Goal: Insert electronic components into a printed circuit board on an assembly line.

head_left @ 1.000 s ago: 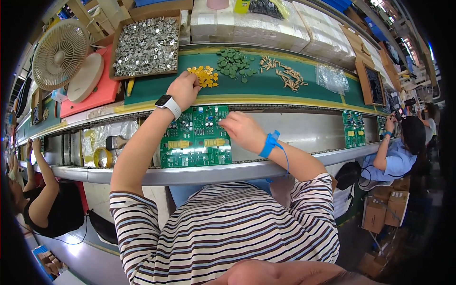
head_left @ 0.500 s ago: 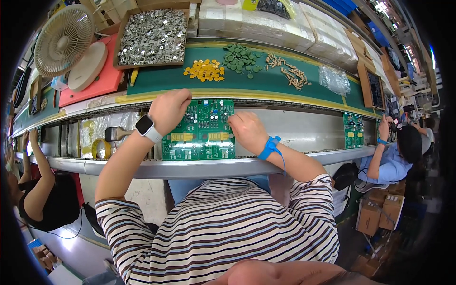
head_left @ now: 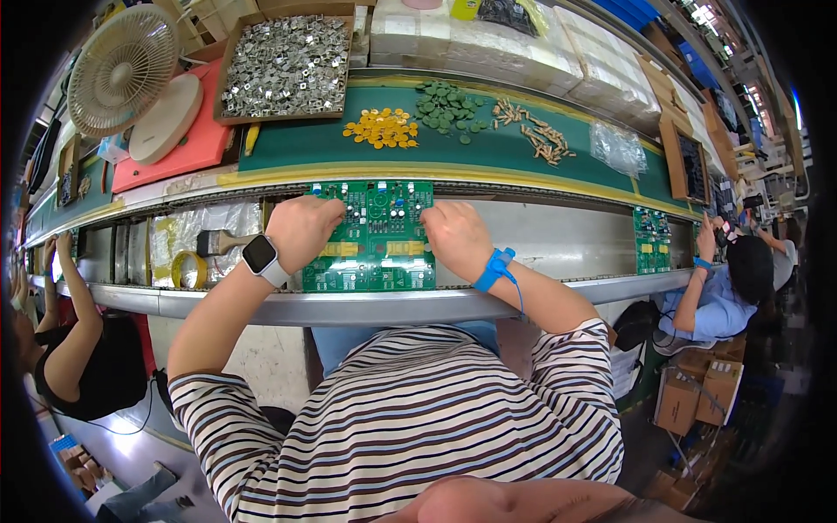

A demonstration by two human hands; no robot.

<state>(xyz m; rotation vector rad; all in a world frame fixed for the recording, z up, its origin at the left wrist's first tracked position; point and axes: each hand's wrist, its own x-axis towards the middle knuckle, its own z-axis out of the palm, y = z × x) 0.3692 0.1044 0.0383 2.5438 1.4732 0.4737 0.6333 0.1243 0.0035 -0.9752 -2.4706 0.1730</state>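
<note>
A green circuit board (head_left: 377,231) with small components and yellow blocks lies across the conveyor rails in front of me. Over its left part is my left hand (head_left: 301,232), fingers pinched together low above the components; whatever they hold is hidden. My right hand (head_left: 457,235) is at the board's right edge, its fingers bent closed beside the components there, and I cannot make out anything in them. Beyond the board, a green work surface carries piles of yellow discs (head_left: 381,129), green discs (head_left: 448,108) and small tan cylindrical parts (head_left: 542,139).
A box of metal parts (head_left: 283,65) and a fan (head_left: 124,70) stand at the far left. Left of the board lie a brush (head_left: 222,242) and a tape roll (head_left: 188,269). Farther right are another board (head_left: 651,242) and a co-worker (head_left: 728,288); another person (head_left: 83,349) is at left.
My left hand has come down toward me, from the board's far left edge to over its left part. My right hand has hardly moved at the right edge.
</note>
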